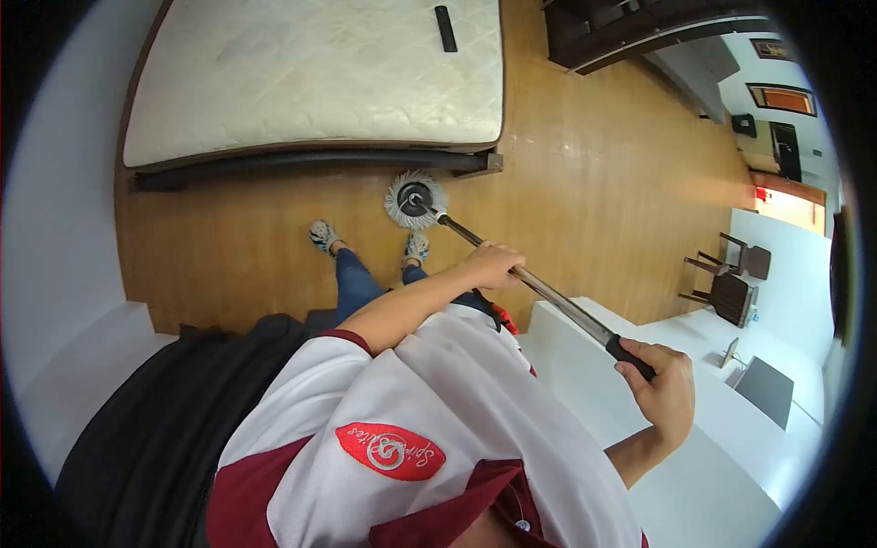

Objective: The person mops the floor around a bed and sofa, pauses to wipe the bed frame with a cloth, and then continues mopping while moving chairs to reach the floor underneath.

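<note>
I have the left hand [496,266] clamped midway along the string mop [566,308], the right hand [661,388] on its black grip [621,351]; the mop head [416,198] sits on the floor [621,164] beside the bed frame [320,161], near its right corner.

I have my left forearm [402,309] stretched forward and across to the right, left grip [494,265] curled closed; my right grip [663,388], farther right, is wrapped closed too.

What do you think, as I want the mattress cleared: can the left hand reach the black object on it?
Probably not from here: the left hand is wrapped around the mop handle, and the black object lies far across the mattress.
</note>
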The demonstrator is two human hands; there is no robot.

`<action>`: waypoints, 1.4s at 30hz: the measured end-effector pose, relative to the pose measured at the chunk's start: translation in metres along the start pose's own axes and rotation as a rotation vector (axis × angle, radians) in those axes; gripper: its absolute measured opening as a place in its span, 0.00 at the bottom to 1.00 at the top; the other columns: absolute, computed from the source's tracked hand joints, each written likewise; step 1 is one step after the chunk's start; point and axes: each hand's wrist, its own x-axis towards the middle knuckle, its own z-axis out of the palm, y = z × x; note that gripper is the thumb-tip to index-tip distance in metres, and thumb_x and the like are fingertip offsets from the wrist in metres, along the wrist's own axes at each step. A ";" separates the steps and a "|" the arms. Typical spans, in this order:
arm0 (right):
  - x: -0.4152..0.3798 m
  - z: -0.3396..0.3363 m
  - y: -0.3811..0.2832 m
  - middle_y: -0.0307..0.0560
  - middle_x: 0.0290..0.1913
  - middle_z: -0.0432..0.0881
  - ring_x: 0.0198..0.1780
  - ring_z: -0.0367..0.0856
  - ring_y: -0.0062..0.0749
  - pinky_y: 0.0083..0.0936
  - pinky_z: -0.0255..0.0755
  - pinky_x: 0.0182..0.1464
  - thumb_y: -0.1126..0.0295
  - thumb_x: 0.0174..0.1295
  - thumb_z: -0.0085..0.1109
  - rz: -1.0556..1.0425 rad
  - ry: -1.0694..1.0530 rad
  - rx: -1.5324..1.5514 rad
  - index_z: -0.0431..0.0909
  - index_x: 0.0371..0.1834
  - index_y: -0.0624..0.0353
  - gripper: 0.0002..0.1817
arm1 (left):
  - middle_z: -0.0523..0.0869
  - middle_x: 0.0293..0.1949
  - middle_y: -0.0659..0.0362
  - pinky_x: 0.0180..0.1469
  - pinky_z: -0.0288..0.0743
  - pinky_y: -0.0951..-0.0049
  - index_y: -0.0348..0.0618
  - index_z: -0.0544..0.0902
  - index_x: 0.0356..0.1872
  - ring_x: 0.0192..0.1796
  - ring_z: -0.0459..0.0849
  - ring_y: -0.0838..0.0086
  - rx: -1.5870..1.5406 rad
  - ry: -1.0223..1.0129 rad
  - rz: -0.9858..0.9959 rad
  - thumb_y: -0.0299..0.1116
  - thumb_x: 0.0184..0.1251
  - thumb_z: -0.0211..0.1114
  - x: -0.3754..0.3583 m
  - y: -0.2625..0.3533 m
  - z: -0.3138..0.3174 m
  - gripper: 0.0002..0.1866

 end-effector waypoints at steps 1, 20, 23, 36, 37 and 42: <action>0.003 0.005 0.002 0.53 0.29 0.85 0.25 0.81 0.45 0.33 0.74 0.31 0.73 0.48 0.75 -0.034 -0.008 0.014 0.87 0.42 0.59 0.16 | 0.86 0.42 0.63 0.56 0.69 0.55 0.52 0.80 0.39 0.54 0.82 0.62 -0.006 0.014 -0.025 0.46 0.59 0.70 -0.008 -0.005 -0.001 0.14; 0.065 0.120 -0.118 0.56 0.31 0.83 0.32 0.83 0.53 0.44 0.77 0.36 0.67 0.59 0.65 -0.565 -0.197 0.046 0.86 0.50 0.52 0.15 | 0.82 0.47 0.61 0.53 0.69 0.53 0.53 0.79 0.40 0.59 0.77 0.62 0.272 0.494 -0.585 0.39 0.56 0.70 -0.224 -0.104 -0.089 0.13; 0.091 0.157 -0.180 0.58 0.31 0.83 0.32 0.83 0.54 0.45 0.78 0.36 0.66 0.60 0.62 -0.673 -0.260 0.012 0.83 0.54 0.51 0.17 | 0.80 0.55 0.55 0.61 0.69 0.50 0.50 0.79 0.49 0.66 0.72 0.56 0.284 0.583 -0.714 0.38 0.54 0.71 -0.280 -0.144 -0.120 0.20; 0.214 0.308 -0.390 0.59 0.29 0.85 0.34 0.87 0.54 0.48 0.81 0.34 0.73 0.59 0.56 -0.996 -0.454 -0.079 0.81 0.51 0.61 0.16 | 0.68 0.72 0.45 0.66 0.70 0.49 0.47 0.74 0.62 0.68 0.71 0.46 0.239 0.450 -1.115 0.46 0.58 0.70 -0.436 -0.267 -0.271 0.31; 0.210 0.302 -0.381 0.59 0.32 0.86 0.35 0.88 0.52 0.47 0.82 0.34 0.71 0.60 0.55 -1.053 -0.475 -0.141 0.85 0.39 0.62 0.10 | 0.67 0.72 0.46 0.65 0.71 0.48 0.49 0.73 0.64 0.68 0.72 0.47 0.219 0.463 -1.130 0.48 0.60 0.70 -0.436 -0.262 -0.259 0.33; 0.186 0.308 -0.303 0.61 0.36 0.86 0.41 0.87 0.55 0.46 0.82 0.42 0.72 0.51 0.61 -0.960 -0.562 -0.092 0.85 0.48 0.55 0.18 | 0.72 0.67 0.44 0.67 0.67 0.45 0.48 0.68 0.67 0.69 0.70 0.45 0.363 0.107 -1.156 0.56 0.56 0.71 -0.404 -0.226 -0.207 0.41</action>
